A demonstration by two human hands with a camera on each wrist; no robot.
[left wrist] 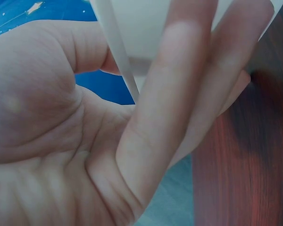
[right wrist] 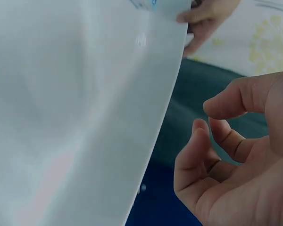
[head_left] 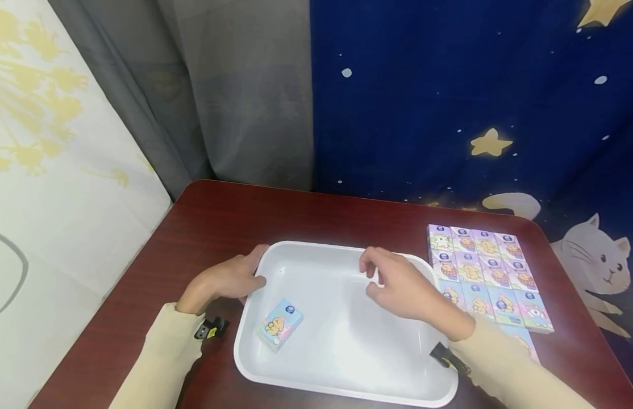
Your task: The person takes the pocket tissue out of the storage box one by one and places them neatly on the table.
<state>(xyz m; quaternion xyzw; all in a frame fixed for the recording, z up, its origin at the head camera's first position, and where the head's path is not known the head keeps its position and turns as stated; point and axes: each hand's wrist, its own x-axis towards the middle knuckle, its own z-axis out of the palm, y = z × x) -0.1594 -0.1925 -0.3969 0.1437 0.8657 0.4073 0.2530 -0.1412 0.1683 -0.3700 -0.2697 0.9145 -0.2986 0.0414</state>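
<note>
My left hand (head_left: 233, 277) grips the left rim of a white tray (head_left: 347, 389). Its thumb lies over the edge, and in the left wrist view the fingers (left wrist: 165, 89) reach along the tray's underside. A small light-blue pack (head_left: 280, 325) printed with a yellow cartoon animal lies flat inside the tray, near the left wall. Over the tray's far right part hovers my right hand (head_left: 400, 284), fingers loosely bent. The right wrist view shows a gap between thumb and fingers, with nothing held there.
Several similar pink, purple and blue packs (head_left: 482, 270) lie in rows right of the tray. Another pack (head_left: 521, 341) sits nearer, partly behind the right forearm. Everything is on a dark red wooden table (head_left: 306, 213), with curtains (head_left: 398, 113) behind its far edge.
</note>
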